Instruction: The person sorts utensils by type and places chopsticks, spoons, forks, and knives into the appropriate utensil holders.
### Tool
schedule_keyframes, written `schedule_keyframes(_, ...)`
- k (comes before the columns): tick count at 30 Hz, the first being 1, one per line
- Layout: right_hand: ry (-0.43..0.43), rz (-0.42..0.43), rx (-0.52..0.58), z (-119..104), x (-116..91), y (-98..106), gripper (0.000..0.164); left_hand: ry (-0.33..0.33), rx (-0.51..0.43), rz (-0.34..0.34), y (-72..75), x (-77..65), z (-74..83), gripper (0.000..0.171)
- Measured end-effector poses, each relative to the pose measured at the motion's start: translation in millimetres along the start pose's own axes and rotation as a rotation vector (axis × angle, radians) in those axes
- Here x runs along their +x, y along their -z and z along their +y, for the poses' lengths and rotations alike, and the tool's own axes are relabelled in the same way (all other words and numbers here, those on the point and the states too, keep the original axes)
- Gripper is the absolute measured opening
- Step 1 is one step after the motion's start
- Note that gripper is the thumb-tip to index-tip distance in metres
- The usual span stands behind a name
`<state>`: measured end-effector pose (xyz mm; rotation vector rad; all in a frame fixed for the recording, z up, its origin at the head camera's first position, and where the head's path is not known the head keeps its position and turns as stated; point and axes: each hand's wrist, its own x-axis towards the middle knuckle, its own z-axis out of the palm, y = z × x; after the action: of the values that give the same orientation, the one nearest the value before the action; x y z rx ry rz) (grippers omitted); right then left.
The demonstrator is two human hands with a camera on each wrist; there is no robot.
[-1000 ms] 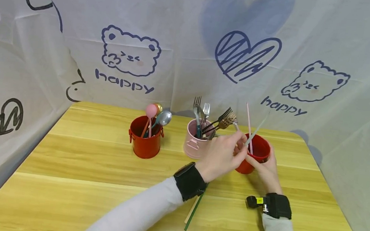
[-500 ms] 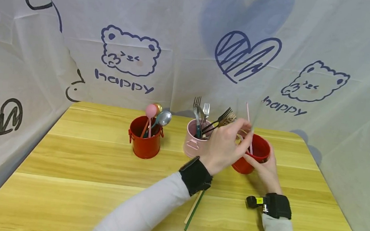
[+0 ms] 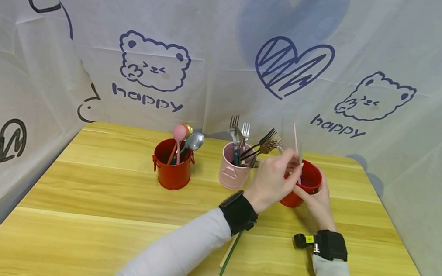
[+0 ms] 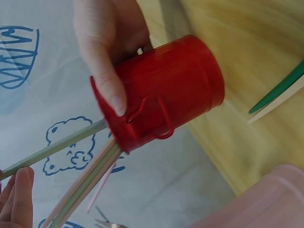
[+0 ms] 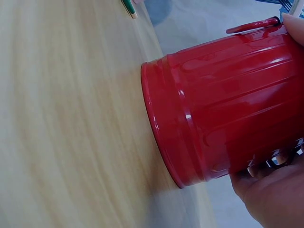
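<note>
With thumb and fingers, my left hand (image 3: 274,177) pinches a pale green chopstick (image 4: 57,147). Its lower end is inside the red bucket (image 4: 166,80), as the left wrist view shows. Pink and green sticks (image 4: 88,180) lean out of the same bucket beside it. My right hand (image 3: 319,206) grips that bucket from its right side, the thumb (image 4: 113,92) lying along the wall near the rim. In the right wrist view the bucket's side (image 5: 228,99) fills much of the picture. The bucket's inside is mostly hidden by my left hand.
A pink bucket (image 3: 233,180) of forks stands just left of my left hand. Further left is another red bucket (image 3: 174,177) with several spoons. A green chopstick (image 3: 231,254) and a beige one (image 3: 227,254) lie on the wooden table (image 3: 91,223). Printed white cloth (image 3: 217,85) hangs behind.
My left hand has risen a little and shifted slightly right, and the pale green chopstick has turned from leaning right to nearly upright. The right hand keeps its hold on the bucket.
</note>
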<state>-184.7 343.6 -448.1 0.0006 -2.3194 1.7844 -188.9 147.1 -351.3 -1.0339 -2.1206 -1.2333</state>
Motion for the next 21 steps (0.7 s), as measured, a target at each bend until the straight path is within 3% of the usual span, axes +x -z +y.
schedule_keyframes(9,0.002,-0.009,0.017,1.0,0.5,-0.3,0.083,0.061,0.132,-0.104,-11.5,-14.4,-4.2,0.015)
schedule_keyframes(15,0.014,0.003,0.021,1.0,1.0,-0.7,0.082,0.098,0.223,-0.158,-13.2,-16.5,-4.6,0.014)
schedule_keyframes(21,0.017,0.024,0.037,-0.5,1.3,-1.7,0.08,0.108,0.367,-0.297,-12.8,-22.1,-6.0,0.027)
